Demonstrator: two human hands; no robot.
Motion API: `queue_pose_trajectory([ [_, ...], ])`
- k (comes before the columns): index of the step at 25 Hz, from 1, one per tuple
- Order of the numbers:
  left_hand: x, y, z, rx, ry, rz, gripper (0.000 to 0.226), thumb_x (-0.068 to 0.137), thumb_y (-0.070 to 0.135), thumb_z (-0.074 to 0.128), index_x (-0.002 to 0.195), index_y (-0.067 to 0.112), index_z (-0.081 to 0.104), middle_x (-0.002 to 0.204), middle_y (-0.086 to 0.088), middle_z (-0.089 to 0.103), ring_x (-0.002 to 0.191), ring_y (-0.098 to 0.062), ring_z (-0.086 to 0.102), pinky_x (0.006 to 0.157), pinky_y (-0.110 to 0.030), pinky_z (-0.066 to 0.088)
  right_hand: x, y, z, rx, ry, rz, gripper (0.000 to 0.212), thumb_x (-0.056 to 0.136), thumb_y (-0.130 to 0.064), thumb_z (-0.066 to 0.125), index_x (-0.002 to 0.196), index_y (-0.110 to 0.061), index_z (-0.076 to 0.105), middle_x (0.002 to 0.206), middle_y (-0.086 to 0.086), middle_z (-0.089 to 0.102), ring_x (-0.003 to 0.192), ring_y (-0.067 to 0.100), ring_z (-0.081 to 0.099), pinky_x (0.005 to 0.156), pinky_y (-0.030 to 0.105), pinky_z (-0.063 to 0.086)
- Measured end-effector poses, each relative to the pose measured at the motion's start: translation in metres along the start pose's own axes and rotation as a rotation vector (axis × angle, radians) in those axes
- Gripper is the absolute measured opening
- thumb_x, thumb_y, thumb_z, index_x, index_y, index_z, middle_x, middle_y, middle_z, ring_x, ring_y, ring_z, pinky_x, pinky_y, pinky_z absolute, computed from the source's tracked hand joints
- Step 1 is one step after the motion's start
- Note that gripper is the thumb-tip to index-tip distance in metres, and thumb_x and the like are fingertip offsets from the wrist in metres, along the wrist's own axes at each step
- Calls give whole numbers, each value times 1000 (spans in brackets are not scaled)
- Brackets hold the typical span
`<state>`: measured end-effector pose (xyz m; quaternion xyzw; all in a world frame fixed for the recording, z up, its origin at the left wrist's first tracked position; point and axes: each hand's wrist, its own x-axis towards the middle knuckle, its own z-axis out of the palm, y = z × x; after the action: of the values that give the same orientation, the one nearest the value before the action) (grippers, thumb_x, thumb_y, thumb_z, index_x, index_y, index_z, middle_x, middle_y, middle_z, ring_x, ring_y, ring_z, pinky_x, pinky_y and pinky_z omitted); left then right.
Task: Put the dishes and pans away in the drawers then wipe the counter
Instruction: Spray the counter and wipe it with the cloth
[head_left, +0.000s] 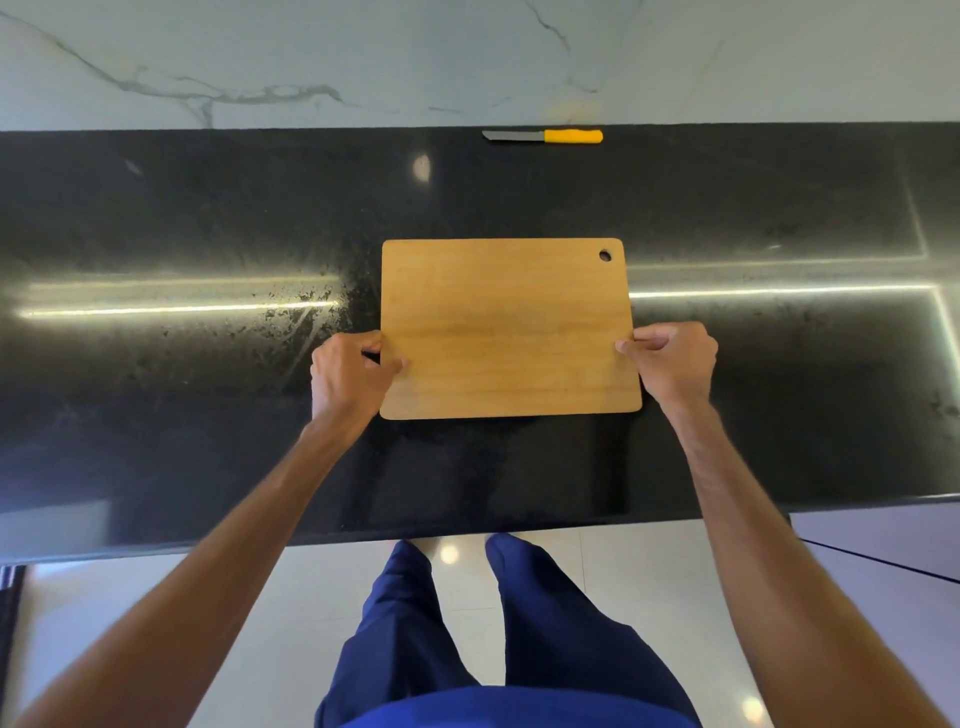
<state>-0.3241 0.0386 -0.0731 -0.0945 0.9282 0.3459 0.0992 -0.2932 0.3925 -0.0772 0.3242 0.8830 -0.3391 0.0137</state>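
Rectangular light wooden cutting board (509, 327) lies flat on the black polished stone surface (182, 234). Left hand (349, 375) and right hand (672, 361) pinch its left and right edges. Yellow-handled knife (543, 136) lies at the far edge, well apart.

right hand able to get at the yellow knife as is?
Probably, once freed: the right hand pinches the cutting board edge. Only bare counter lies between it and the knife at the back, handle pointing right.
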Motion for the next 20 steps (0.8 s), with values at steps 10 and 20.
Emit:
queue_pose_trajectory([
  [10, 71, 81, 47, 363, -230, 253, 86, 78, 36, 86, 148, 14, 41, 152, -14, 30, 139, -32, 28, 105, -42, 44, 64, -74, 42, -66, 23, -335, 46, 94, -18, 71, 136, -7, 59, 135, 11, 60, 125, 26, 59, 108, 36, 47],
  [20, 102, 103, 54, 368, -203, 228, 79, 65, 33, 93, 136, 19, 60, 135, -8, 43, 124, -24, 41, 94, -35, 53, 201, -166, 79, -458, -158, -568, 59, 104, -19, 57, 156, -10, 31, 154, 17, 39, 142, 34, 40, 113, 48, 39],
])
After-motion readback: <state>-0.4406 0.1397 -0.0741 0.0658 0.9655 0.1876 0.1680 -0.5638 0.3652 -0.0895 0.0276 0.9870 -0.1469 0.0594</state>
